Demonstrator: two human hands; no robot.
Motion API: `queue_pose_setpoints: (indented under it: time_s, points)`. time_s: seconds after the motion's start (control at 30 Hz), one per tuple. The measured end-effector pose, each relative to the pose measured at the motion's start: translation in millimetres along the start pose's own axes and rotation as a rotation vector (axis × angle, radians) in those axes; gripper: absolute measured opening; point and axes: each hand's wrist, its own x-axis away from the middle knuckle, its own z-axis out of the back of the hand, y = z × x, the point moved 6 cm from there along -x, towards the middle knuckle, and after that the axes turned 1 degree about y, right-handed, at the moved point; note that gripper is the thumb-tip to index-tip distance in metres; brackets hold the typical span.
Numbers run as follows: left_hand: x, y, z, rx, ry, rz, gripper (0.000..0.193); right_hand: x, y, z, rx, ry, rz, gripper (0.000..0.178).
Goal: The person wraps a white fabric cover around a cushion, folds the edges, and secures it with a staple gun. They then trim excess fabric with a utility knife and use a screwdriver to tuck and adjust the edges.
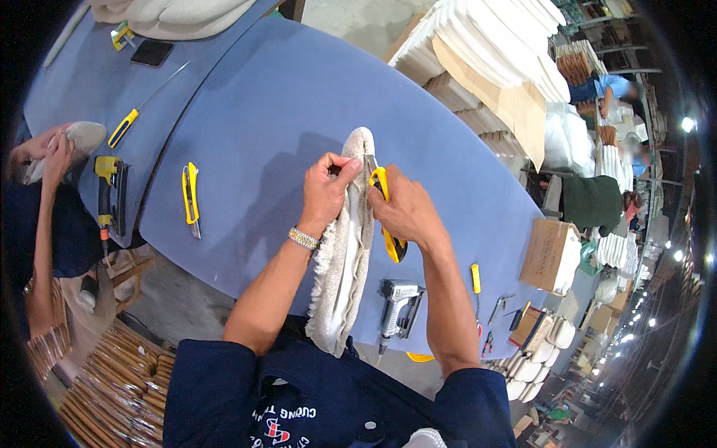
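Yellow snap-off knife (394, 245) at the edge of a beige upholstered pad (360, 143).
The left hand (323, 196) pinches the pad's upper end between thumb and fingers; the right hand (407, 211) wraps the knife handle, blade against the fabric. Both forearms reach forward, holding the pad on edge over the blue table (261, 97).

the left grip (325, 196) has free blue tabletop (269, 97) ahead, but a loose yellow cutter (191, 196) obstructs farther left
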Motion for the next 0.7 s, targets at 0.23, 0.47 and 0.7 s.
queue_pose_setpoints:
  time_s: [0.23,0.47,0.7]
  points:
    - [4.7,5.3,-0.1,-0.062,0.032,-0.169,0.016,-1.5,-12.4,1.5,0.092,0.008,-0.048,0.035]
    - [9.3,12.1,-1.9,-0.065,0.062,-0.264,0.014,-4.0,-16.3,3.5,0.218,-0.030,-0.067,0.035]
    - [2.3,1.6,-0.2,-0.018,-0.015,-0.145,0.012,-9.3,-15.6,7.1,0.253,-0.137,-0.016,0.038]
